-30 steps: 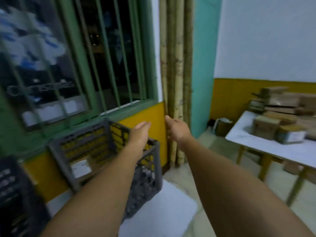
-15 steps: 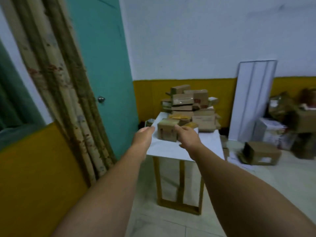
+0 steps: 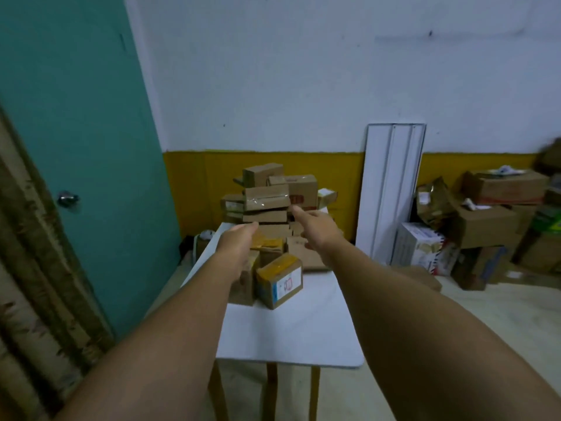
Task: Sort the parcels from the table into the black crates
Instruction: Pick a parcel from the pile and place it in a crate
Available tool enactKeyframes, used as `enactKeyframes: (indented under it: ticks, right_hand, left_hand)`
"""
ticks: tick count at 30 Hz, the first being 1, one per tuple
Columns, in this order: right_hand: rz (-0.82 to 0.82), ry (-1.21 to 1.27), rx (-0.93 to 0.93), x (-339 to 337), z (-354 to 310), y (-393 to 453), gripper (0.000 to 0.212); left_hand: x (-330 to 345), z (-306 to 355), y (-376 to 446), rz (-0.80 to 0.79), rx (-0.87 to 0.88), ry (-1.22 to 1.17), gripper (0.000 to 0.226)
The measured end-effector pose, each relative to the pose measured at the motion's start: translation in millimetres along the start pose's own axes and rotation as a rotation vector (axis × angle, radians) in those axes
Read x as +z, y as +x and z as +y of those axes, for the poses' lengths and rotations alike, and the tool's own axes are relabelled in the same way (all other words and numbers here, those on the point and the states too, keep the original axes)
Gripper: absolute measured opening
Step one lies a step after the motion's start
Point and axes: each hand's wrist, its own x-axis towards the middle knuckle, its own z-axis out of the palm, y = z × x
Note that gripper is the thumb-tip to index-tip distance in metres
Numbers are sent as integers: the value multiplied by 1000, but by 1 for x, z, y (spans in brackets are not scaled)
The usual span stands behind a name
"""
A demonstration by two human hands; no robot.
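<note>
Head view. We extend both arms forward over a white surface (image 3: 291, 338) on wooden legs. Our left hand (image 3: 238, 243) reaches toward 12 o'clock with fingers straight and together, its grip released and holding nothing; it hovers above the near parcels. Our right hand (image 3: 315, 227) lies at about 1 o'clock from the left one, index finger pointing forward toward the stack of parcels (image 3: 270, 199), its grip likewise released; whether the fingertip touches a parcel we cannot tell.

The parcels, brown cardboard boxes, are piled at the far end of the surface, against the yellow band of the wall (image 3: 334, 174). Nearest to us stands a labelled parcel (image 3: 280, 281) with yellow tape on top and a white label on its side, just beside a plain brown parcel (image 3: 246, 284) at its 9 o'clock, which our left forearm partly hides.

At 9 o'clock of the scene we see a teal door (image 3: 91, 147) with a metal knob (image 3: 67, 198), and pale poles (image 3: 27, 284) at the frame's left edge. At 2 o'clock a white panel (image 3: 391, 192) leans on the wall; at 3 o'clock, loose cartons (image 3: 485, 226) are heaped on the floor (image 3: 501, 314).
</note>
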Motion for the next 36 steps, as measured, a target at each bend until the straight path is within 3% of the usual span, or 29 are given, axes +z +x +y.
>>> enactKeyframes:
  ticks: [4, 9, 13, 18, 20, 22, 23, 26, 36]
  right_hand:
    - [-5, -4, -52, 9, -6, 72, 54]
    - [-117, -36, 114, 31, 46, 137, 60]
    - [-185, -89, 217, 42, 92, 192, 68]
    - [-215, -174, 351, 36, 147, 243, 44]
    - [-244, -253, 387, 36, 171, 258, 28]
    - [-287, -379, 366, 39, 192, 267, 28]
    - [-322, -403, 357, 42, 204, 269, 29]
    - [-399, -351, 340, 49, 227, 264, 26]
    - [-453, -299, 275, 12, 203, 246, 61]
  left_hand:
    - [8, 13, 74, 63, 14, 16, 42]
    - [26, -15, 133, 93, -144, 69, 45]
    - [45, -46, 172, 121, -273, 58, 34]
    - [66, -105, 190, 172, -525, -35, 19]
    - [72, -131, 212, 225, -542, -13, 32]
    - [73, -166, 237, 322, -552, 22, 66]
    - [77, -170, 237, 359, -563, 48, 73]
    - [98, -157, 211, 359, -623, 48, 57]
    - [108, -129, 178, 273, -515, -179, 70]
